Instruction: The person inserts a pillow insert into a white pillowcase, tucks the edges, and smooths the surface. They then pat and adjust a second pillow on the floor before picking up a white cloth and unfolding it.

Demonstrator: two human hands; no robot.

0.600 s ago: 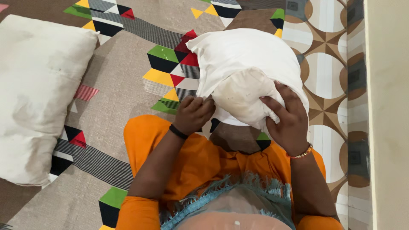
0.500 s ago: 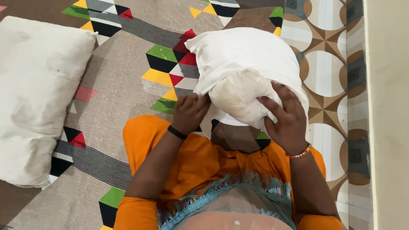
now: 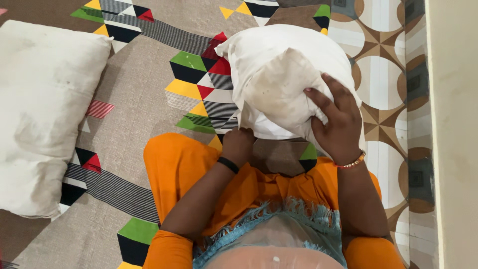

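Gripping the white pillowcase [image 3: 279, 52] hem at about 6 o'clock of the bundle, the left hand [image 3: 238, 145] was fisted on the cloth; the right hand [image 3: 334, 123], fingers spread wide, pressed the stained inner pillow [image 3: 279, 94] from 3 o'clock. The bundle sat on the patterned bedsheet [image 3: 149, 99] at the 12 o'clock end of the orange-clad lap [image 3: 239, 184]. Risk: the pillow was bunched at the mouth, so the case could ruck or slip off the corner; the one-handed hem grip could pull free. A second pillow [image 3: 45, 114] lay at 9 o'clock, well apart.
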